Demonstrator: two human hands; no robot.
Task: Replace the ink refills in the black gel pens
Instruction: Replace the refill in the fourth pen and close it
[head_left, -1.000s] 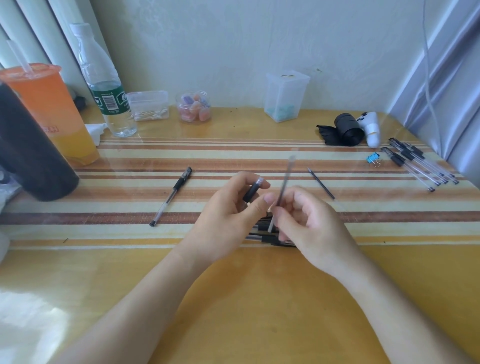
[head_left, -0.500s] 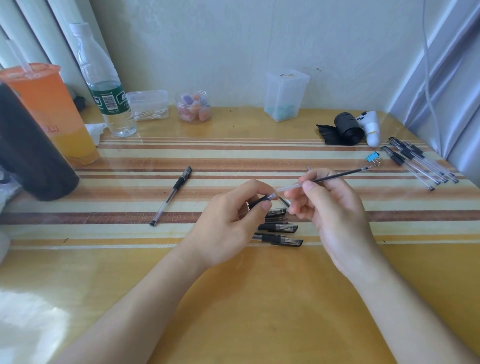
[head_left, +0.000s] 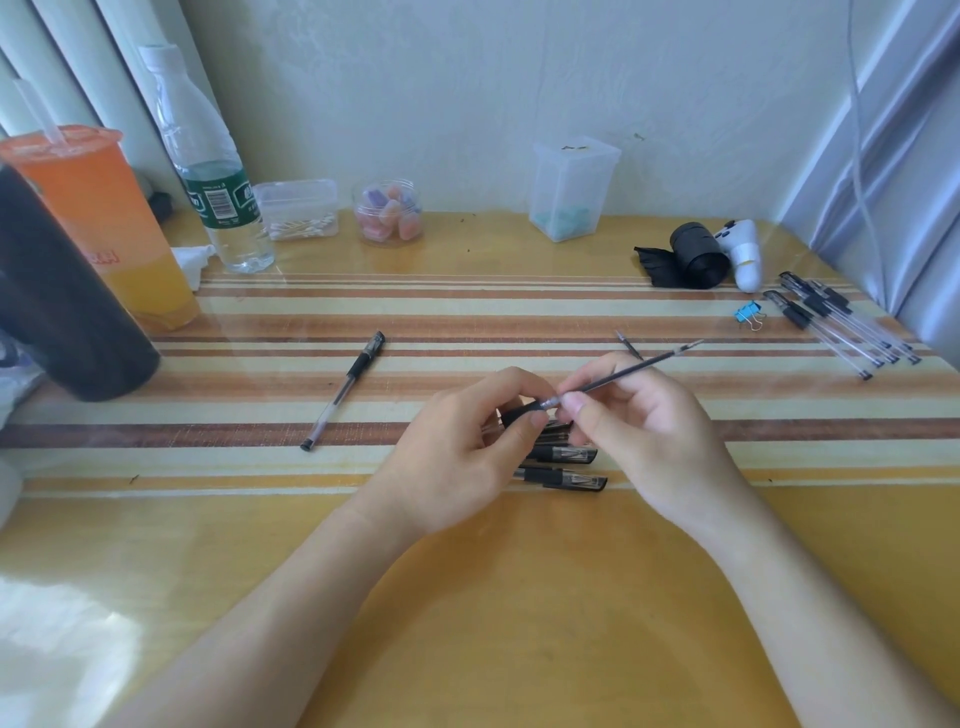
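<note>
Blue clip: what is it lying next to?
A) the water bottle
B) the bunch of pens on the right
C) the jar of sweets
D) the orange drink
B: the blue clip lies just left of the bunch of pens near the table's right edge.

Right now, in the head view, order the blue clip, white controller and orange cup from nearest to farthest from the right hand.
1. Blue clip: to the right, beyond the right hand.
2. White controller: back right, behind the clip.
3. Orange cup: far left.

Brown-striped yellow table, black pens
</note>
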